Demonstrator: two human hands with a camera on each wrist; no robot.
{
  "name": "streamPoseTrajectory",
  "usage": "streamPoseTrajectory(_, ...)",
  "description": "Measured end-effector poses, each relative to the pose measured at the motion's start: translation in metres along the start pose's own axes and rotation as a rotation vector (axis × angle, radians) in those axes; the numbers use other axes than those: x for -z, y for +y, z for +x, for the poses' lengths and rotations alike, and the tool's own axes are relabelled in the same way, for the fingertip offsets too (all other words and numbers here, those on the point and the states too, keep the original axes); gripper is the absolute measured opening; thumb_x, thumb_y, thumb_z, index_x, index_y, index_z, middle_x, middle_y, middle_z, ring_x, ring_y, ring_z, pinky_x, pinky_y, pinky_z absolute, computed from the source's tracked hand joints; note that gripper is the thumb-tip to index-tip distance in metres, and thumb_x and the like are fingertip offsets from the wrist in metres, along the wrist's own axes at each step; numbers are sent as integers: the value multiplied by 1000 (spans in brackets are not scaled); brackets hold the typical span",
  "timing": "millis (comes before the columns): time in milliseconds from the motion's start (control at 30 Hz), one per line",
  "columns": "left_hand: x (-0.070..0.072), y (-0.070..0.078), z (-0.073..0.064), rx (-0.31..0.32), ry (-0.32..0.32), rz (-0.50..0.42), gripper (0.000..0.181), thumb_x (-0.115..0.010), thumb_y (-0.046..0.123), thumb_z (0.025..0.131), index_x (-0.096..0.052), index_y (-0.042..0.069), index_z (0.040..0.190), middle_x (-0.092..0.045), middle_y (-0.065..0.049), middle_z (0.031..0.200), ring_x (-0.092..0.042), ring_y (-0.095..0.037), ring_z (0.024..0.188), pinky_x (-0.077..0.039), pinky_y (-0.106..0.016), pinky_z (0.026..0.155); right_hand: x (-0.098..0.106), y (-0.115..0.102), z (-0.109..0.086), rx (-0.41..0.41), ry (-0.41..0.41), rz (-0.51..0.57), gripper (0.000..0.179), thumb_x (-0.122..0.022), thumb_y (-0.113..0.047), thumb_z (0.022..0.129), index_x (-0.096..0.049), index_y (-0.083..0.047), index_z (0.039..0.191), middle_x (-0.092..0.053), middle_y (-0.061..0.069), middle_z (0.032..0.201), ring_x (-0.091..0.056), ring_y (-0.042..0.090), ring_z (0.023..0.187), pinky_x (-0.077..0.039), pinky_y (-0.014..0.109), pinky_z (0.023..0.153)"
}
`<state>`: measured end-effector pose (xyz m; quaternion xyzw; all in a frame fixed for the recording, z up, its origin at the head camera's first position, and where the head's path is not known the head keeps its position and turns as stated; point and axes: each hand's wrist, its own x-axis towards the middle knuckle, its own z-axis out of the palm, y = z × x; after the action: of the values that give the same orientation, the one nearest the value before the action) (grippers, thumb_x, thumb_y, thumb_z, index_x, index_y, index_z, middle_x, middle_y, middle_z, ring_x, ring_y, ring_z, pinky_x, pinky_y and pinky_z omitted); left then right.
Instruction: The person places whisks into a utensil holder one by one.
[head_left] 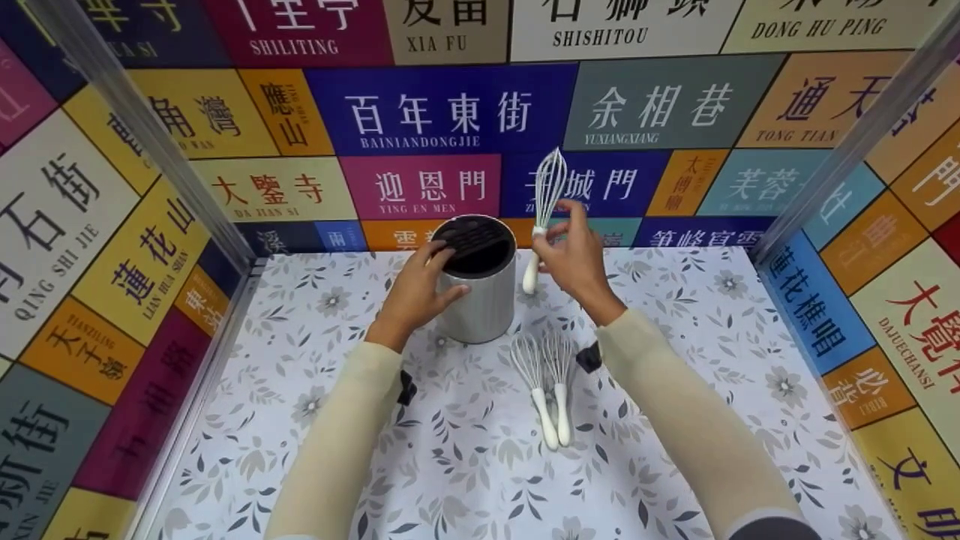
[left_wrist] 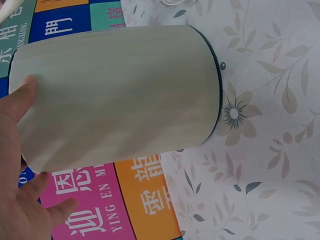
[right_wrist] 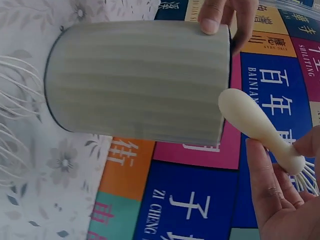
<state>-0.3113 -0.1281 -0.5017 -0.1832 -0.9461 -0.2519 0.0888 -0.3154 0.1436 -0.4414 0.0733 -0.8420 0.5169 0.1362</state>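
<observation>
A pale grey cylindrical utensil holder [head_left: 484, 311] with a black slotted inside stands upright on the table. My left hand [head_left: 411, 298] holds it at the upper rim, the thumb on its outer wall in the left wrist view. To the right of the holder, my right hand [head_left: 577, 259] pinches a whisk [head_left: 530, 276] near where its white handle meets the wires. This whisk is raised, wires up and handle end down. In the right wrist view its handle [right_wrist: 257, 120] overlaps the holder's rim. Two similar whisks [head_left: 551, 405] lie side by side nearer me.
A white tablecloth [head_left: 480, 480] with grey flowers and leaves covers the table. Colourful panels [head_left: 442, 105] with printed signs rise at the back and both sides. Clear corner strips [head_left: 847, 127] join the panels.
</observation>
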Motion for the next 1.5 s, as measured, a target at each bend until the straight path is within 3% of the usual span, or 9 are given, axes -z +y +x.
streamPoseTrajectory(233,-4,2,0,-22,-4,7,72,-72,49,93,-50,13,150,-43,-10,157,-45,-32,144,-34,-49,123,-8,-16,25,84,55,-34,59,-66,-21,93,-42,-15,147,-65,4,100,-68,18,73,-60,31,61)
streamPoseTrajectory(500,-5,2,2,-24,-11,11,72,-71,49,93,-49,12,151,-42,-11,158,-44,-32,144,-34,-49,123,-26,-11,37,137,64,-8,60,-64,-22,95,-37,-17,149,-69,9,123,-71,19,88,-60,38,77)
streamPoseTrajectory(733,-3,3,2,-14,-15,12,72,-71,49,93,-49,12,151,-42,-10,158,-44,-31,145,-35,-49,123,-40,-1,37,157,1,-10,60,-64,-19,97,-34,-15,148,-67,12,122,-72,23,99,-60,40,86)
streamPoseTrajectory(967,-1,3,2,-20,-8,24,72,-72,49,93,-49,12,151,-42,-11,157,-44,-32,144,-35,-49,122,-45,6,33,165,-52,-38,70,-67,-15,96,-26,-17,153,-64,11,126,-71,23,101,-60,40,87)
streamPoseTrajectory(1100,-1,2,2,-13,-1,31,72,-72,49,93,-50,12,150,-42,-11,158,-44,-33,144,-36,-49,122,-46,9,32,184,-79,-92,79,-67,-12,96,-20,-23,159,-62,11,118,-70,19,95,-60,38,84)
streamPoseTrajectory(1267,-1,0,2,-5,-1,25,72,-72,50,93,-50,12,150,-42,-11,158,-44,-33,144,-35,-49,122,-48,13,29,253,-95,-190,76,-68,-11,96,-30,-30,159,-62,13,107,-64,20,85,-57,38,77)
streamPoseTrajectory(1500,0,-1,1,-7,5,23,72,-72,51,92,-51,12,150,-42,-10,158,-45,-32,144,-35,-49,122,-50,17,23,283,-81,-267,61,-70,-16,94,-47,-24,151,-61,9,105,-60,21,87,-54,38,76)
